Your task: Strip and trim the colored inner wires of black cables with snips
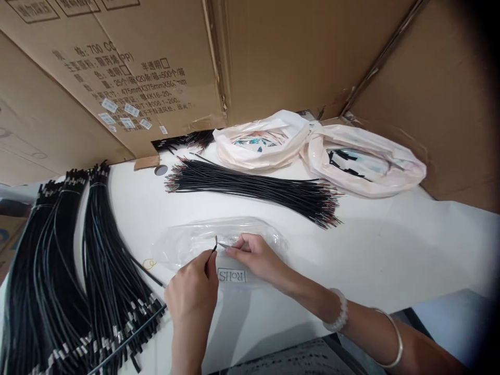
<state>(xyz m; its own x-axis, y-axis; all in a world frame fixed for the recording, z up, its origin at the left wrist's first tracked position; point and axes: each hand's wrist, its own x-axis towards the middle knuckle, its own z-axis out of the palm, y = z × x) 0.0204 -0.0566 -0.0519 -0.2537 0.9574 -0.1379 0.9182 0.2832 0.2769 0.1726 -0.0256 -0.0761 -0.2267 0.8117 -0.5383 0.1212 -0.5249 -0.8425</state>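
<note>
here: left hand, fingers curled closed on thin black cable, bared end just beyond the grip; right hand, pinching slim pointed grey tool, tip near that end; beneath both hands, clear plastic bag.

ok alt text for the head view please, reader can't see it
The left hand holds a black cable near its end while the right hand holds a pointed tool close to it, over a clear plastic bag on a white table. More black cables lie beyond, with tied bundles at left; two open pale bags sit before cardboard.
</note>
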